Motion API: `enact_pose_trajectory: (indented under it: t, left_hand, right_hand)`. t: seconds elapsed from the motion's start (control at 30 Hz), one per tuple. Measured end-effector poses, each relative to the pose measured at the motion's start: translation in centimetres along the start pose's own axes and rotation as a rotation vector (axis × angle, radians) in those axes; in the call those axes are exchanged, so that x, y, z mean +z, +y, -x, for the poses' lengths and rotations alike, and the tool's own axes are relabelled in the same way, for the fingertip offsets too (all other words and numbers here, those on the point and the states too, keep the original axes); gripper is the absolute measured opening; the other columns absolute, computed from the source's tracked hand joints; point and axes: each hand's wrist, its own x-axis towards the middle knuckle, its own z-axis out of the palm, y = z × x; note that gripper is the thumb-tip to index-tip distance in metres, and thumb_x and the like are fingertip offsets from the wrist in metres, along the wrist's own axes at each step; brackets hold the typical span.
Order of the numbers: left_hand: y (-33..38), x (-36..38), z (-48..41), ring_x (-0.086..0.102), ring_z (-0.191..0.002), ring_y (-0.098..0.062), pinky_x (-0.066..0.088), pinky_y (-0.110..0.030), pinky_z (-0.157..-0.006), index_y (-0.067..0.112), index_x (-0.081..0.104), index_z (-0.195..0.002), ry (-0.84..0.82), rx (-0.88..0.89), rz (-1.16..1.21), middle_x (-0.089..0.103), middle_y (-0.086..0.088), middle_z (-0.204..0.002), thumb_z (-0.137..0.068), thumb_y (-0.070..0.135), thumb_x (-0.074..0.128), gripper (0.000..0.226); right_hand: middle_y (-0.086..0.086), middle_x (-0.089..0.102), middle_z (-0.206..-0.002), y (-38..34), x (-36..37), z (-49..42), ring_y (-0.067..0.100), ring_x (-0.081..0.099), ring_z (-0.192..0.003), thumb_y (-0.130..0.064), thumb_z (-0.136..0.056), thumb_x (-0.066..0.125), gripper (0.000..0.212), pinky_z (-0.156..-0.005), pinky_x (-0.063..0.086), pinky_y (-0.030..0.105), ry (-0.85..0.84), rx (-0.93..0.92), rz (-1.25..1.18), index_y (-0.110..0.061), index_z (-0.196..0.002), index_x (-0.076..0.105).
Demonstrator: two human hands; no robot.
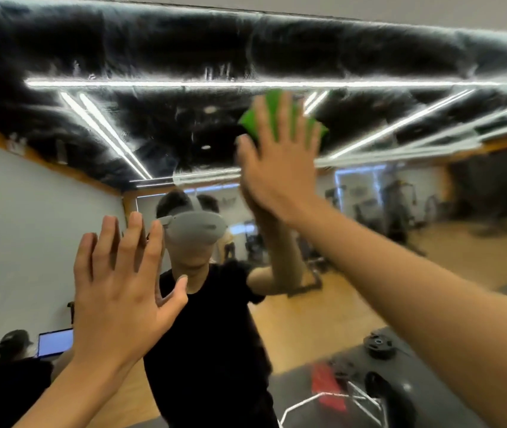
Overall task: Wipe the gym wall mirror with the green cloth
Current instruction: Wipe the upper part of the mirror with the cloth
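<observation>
Mirror (431, 242) glossy, soft green cloth (272, 109) under flat right hand (280, 162)

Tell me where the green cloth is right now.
In the head view the green cloth sits upper right of centre, pressed against the mirror under the straight fingers of the right hand, above and right of the bare left hand.

the wall mirror (431, 196) bears the green cloth (277, 101), spread flat against the upper part of its glass.

Green cloth (249, 122) largely covered, motion-blurred
</observation>
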Motion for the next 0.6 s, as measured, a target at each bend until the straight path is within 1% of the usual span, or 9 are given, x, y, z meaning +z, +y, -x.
enact_pose_trajectory:
  t: [0.1,0.17,0.2,0.27,0.37,0.47,0.5,0.53,0.6]
  left_hand:
    - [-0.2,-0.2,0.2,0.03,-0.152,-0.048,0.014,-0.058,-0.128,0.005,0.048,-0.156,0.044,0.012,0.01,0.04,-0.024,-0.161,-0.093,0.053,0.048,0.079]
    - [-0.3,-0.2,0.3,0.03,-0.152,-0.048,0.013,-0.056,-0.129,0.005,0.048,-0.156,0.047,0.028,0.007,0.04,-0.024,-0.161,-0.093,0.052,0.048,0.078]
    - [-0.3,-0.2,0.3,0.029,-0.153,-0.047,0.013,-0.056,-0.129,0.006,0.048,-0.156,0.043,0.028,0.008,0.039,-0.023,-0.161,-0.093,0.052,0.048,0.078]
    - [-0.3,-0.1,0.2,0.029,-0.153,-0.047,0.015,-0.058,-0.128,0.006,0.049,-0.156,0.039,0.017,0.013,0.04,-0.023,-0.161,-0.093,0.053,0.047,0.079]
    - [0.0,0.1,0.1,0.031,-0.15,-0.05,0.018,-0.062,-0.127,0.004,0.052,-0.153,0.038,0.01,-0.02,0.042,-0.026,-0.159,-0.091,0.057,0.048,0.081]
    - [0.2,0.1,0.0,0.032,-0.149,-0.051,0.019,-0.063,-0.126,0.004,0.053,-0.151,0.043,0.0,-0.016,0.043,-0.027,-0.157,-0.09,0.06,0.049,0.083]
    - [0.2,0.1,0.0,0.032,-0.149,-0.051,0.019,-0.063,-0.126,0.004,0.052,-0.151,0.045,-0.001,-0.018,0.043,-0.026,-0.156,-0.09,0.061,0.049,0.083]
    - [0.1,0.1,0.0,0.031,-0.149,-0.051,0.019,-0.063,-0.126,0.004,0.052,-0.152,0.042,0.001,-0.02,0.043,-0.026,-0.156,-0.09,0.061,0.05,0.084]
    - [-0.2,0.2,0.0,0.03,-0.15,-0.05,0.018,-0.062,-0.127,0.004,0.05,-0.154,0.033,0.008,-0.025,0.04,-0.026,-0.158,-0.091,0.061,0.049,0.084]
  right_hand:
    - [0.007,0.007,-0.176,-4.3,0.8,4.7,0.033,-0.001,-0.162,-0.054,-0.108,0.022,0.063,-0.129,0.0,0.055,-0.037,-0.373,0.074,-0.032,-0.167,0.019]
    - [0.006,0.01,-0.176,-1.7,0.6,6.7,0.031,0.001,-0.162,-0.052,-0.109,0.023,0.061,-0.129,0.005,0.054,-0.068,-0.526,0.122,-0.033,-0.167,0.022]
    - [0.006,0.01,-0.176,0.7,0.4,7.1,0.03,0.001,-0.162,-0.053,-0.11,0.023,0.06,-0.129,0.005,0.054,-0.068,-0.531,0.117,-0.033,-0.167,0.022]
    - [0.005,0.009,-0.176,6.9,0.1,7.4,0.028,0.001,-0.162,-0.054,-0.109,0.023,0.061,-0.129,0.008,0.054,-0.045,-0.4,0.125,-0.034,-0.167,0.021]
    - [0.006,0.011,-0.176,14.7,-0.6,7.1,0.032,0.006,-0.162,-0.057,-0.107,0.019,0.065,-0.127,0.012,0.058,0.023,0.04,0.135,-0.033,-0.167,0.021]
    - [0.01,0.008,-0.175,14.2,-0.8,6.1,0.036,0.006,-0.161,-0.059,-0.101,0.011,0.074,-0.127,0.008,0.061,0.059,0.459,0.013,-0.029,-0.168,0.018]
    - [0.01,0.005,-0.175,12.2,-0.5,6.4,0.037,0.004,-0.161,-0.059,-0.1,0.012,0.074,-0.127,0.006,0.06,0.06,0.5,-0.006,-0.028,-0.168,0.016]
    - [0.011,0.005,-0.175,9.8,-0.1,7.5,0.037,0.003,-0.161,-0.058,-0.102,0.014,0.073,-0.128,0.005,0.059,0.063,0.453,-0.003,-0.027,-0.168,0.015]
    - [0.01,0.004,-0.176,4.6,1.0,11.7,0.036,-0.001,-0.162,-0.056,-0.106,0.022,0.068,-0.129,0.002,0.058,0.026,0.13,0.003,-0.028,-0.168,0.018]
